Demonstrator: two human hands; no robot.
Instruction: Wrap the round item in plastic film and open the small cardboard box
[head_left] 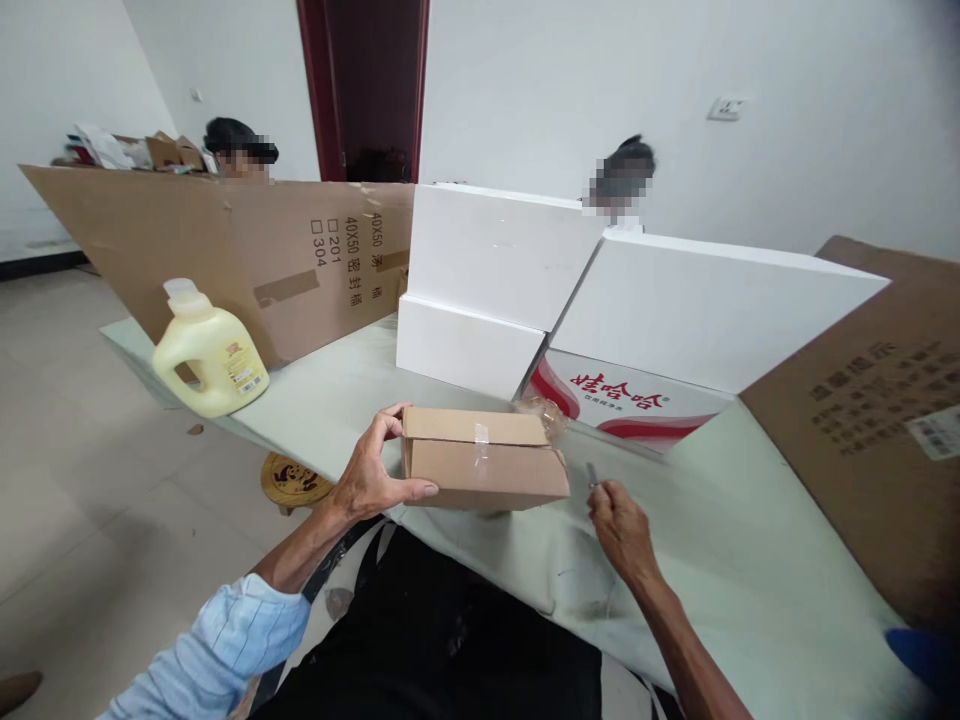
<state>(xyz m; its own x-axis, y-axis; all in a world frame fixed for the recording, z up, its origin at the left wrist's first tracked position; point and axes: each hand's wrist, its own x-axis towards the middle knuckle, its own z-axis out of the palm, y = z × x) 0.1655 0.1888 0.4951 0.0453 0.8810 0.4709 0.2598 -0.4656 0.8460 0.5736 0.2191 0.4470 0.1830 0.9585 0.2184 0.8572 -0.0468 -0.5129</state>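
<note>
A small brown cardboard box (517, 472) rests near the front edge of the table, with a strip of clear tape across the seam of its top flaps. My left hand (373, 470) grips its left end, thumb along the near side and fingers at the far corner. To the right of the box, and apart from it, my right hand (621, 525) is closed around a small thin grey tool (592, 474). Only its tip shows, so its kind is unclear. Crumpled clear plastic or tape (549, 415) lies behind the box's far right corner.
A yellow detergent jug (214, 350) stands at the table's (345, 400) left. Behind are a large cardboard carton (300, 250), white boxes (495, 250) and a red-and-white carton (630, 395). Another carton (862, 420) borders the right. Two people sit beyond; a stool (292, 482) is below left.
</note>
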